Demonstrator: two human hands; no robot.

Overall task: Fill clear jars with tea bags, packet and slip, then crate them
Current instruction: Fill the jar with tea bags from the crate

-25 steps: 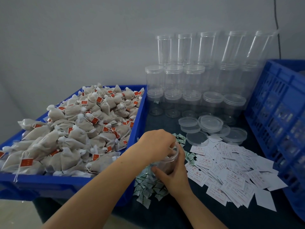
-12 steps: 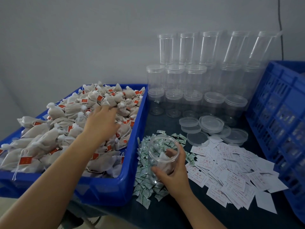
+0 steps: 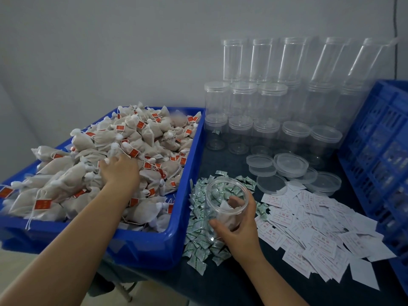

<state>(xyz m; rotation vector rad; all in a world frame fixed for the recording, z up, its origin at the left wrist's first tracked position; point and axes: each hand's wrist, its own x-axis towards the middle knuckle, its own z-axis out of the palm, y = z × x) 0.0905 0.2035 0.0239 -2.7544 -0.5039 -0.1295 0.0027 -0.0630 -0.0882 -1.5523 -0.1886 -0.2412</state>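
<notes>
Jar (image 3: 223, 208): clear, lidless, few bags

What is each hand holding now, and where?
Right hand grips the clear plastic jar around its lower side wall; left hand reaches among tea bags, grasp unclear.

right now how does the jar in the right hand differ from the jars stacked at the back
The held jar is open-topped, tilted in the right hand, with tea bags inside. The stacked jars stand upright; the front ones wear lids, and most look empty, though one seems to hold a small packet. Both are clear plastic.
</notes>
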